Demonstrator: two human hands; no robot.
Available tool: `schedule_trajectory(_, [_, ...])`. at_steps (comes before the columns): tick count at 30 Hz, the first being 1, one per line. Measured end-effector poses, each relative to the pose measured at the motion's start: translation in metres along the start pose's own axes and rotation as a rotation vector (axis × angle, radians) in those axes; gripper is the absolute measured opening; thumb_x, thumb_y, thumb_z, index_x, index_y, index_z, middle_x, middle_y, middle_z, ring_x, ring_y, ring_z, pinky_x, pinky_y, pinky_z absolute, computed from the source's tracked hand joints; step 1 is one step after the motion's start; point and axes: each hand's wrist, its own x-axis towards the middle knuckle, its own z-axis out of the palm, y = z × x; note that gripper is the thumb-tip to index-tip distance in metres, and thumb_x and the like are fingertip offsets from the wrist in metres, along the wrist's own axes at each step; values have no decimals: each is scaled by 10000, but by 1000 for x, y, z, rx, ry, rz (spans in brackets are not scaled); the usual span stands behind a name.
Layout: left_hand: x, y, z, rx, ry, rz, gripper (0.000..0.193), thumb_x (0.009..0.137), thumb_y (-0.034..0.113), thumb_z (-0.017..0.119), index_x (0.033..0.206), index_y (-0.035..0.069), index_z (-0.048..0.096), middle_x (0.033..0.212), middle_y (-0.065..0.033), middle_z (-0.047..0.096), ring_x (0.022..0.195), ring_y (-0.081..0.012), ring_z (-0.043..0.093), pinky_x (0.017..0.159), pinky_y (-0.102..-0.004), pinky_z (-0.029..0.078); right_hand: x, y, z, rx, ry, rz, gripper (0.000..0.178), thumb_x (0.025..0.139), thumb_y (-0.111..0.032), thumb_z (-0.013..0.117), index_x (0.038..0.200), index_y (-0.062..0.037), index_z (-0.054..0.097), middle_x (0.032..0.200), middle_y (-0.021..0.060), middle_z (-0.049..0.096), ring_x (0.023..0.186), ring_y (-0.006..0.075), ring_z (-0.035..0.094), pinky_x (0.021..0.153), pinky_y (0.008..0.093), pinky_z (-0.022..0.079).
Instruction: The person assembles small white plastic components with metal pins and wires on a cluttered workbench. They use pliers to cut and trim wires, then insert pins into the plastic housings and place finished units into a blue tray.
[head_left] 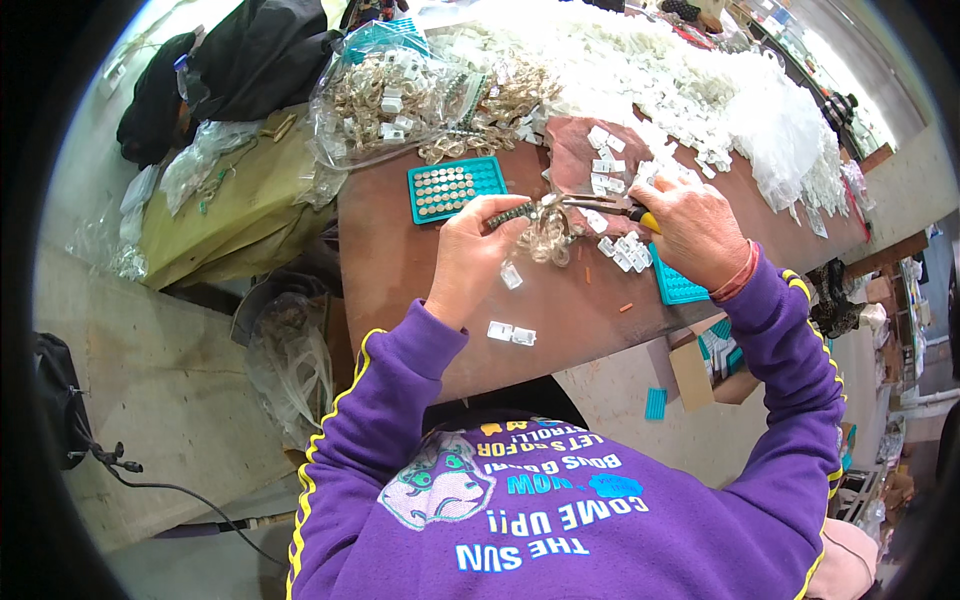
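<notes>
My left hand (472, 245) is closed on a narrow dark-green strip (510, 214), pinched between thumb and fingers. From the strip's right end hangs a bunch of coiled, pale translucent wires (548, 243). My right hand (692, 222) is wrapped round a pair of pliers (640, 214) with yellow-and-black handles. The pliers' jaws reach left to the top of the wire bunch; whether they grip a wire is too small to tell. Small white plastic cases (625, 252) lie below the pliers, and two more white cases (511, 333) lie near the table's front edge.
A teal tray (489, 173) holding rows of round metal discs sits beyond my left hand. Another teal tray (676, 280) lies by my right wrist. Behind are a clear bag of coiled wires (385, 100), a pinkish cloth (575, 160) and a large white heap (640, 75) of plastic parts.
</notes>
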Motion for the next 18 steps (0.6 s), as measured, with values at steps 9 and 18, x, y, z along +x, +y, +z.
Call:
schedule_trajectory(9, [-1, 4, 3, -66, -88, 5, 245, 848, 12, 679, 1087, 47, 718, 911, 29, 674, 748, -24, 551, 652, -194, 459, 1, -5, -10, 173, -125, -91, 219, 842, -199, 641, 1045, -124, 605, 919, 87, 603, 850, 289, 646, 675, 415, 531])
schedule_trajectory(18, [-3, 4, 11, -97, 14, -1, 183, 821, 25, 719, 1004, 32, 713, 936, 25, 678, 725, -16, 558, 631, -199, 477, -4, -12, -10, 283, -206, 10, 261, 824, -157, 672, 1067, -90, 603, 888, 120, 633, 829, 335, 642, 701, 432, 518])
